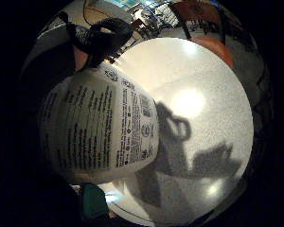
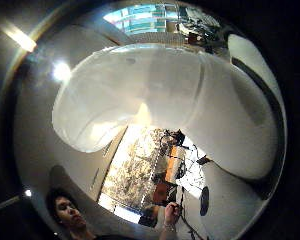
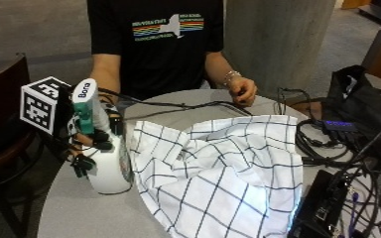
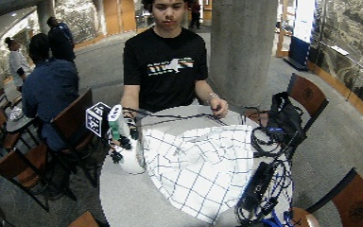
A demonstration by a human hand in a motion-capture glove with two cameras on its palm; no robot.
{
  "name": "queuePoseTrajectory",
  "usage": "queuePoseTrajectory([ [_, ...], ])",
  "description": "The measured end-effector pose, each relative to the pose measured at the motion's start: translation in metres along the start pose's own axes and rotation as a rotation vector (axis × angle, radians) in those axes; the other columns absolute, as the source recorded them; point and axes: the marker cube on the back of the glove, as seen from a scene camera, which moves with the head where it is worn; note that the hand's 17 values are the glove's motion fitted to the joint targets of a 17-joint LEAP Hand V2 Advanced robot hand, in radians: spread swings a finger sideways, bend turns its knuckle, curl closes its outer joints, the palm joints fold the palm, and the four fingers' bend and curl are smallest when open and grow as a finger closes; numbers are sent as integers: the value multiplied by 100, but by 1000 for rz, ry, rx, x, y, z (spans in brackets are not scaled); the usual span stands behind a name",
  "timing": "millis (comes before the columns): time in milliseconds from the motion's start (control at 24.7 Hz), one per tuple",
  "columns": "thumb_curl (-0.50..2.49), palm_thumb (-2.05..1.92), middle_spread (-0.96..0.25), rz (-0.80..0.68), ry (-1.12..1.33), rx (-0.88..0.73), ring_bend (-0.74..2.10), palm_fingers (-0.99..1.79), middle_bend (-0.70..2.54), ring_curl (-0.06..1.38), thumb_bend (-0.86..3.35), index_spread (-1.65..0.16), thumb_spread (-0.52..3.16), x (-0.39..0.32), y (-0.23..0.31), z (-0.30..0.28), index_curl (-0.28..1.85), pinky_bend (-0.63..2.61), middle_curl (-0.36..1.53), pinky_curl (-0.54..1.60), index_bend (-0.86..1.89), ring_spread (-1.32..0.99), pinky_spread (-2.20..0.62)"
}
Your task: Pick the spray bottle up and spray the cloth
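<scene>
Nearest us, the checked cloth [image 3: 223, 173] lies rumpled across the table [image 3: 78, 213]. At its left edge our gloved right hand [image 3: 91, 139] curls round the spray bottle [image 3: 108, 168], which looks to stand on the table. We judge the pickup under way; next we lift and aim right.

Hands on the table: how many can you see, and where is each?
2. The gloved right hand grips the spray bottle at the table's edge, beside the checked cloth. The bare left hand rests at the far edge, by the cables.
</scene>
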Motion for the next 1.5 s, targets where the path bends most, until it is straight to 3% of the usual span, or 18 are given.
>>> queuePoseTrajectory([
  [606,72,107,-12,-14,13,-35,29,106,38,37,-3,-21,31,0,-16,1,54,13,47,21,37,-7,31],
  [768,73,107,-12,-9,45,-180,29,108,37,38,-3,-21,30,-19,-18,-7,55,14,47,21,36,-7,30],
  [1091,74,103,-11,-4,240,-629,32,114,35,39,-4,-20,28,-82,-7,13,56,16,47,22,34,-6,28],
  [1495,75,100,-11,45,459,-774,32,116,33,40,-4,-20,27,-88,15,45,57,17,47,24,34,-7,24],
])
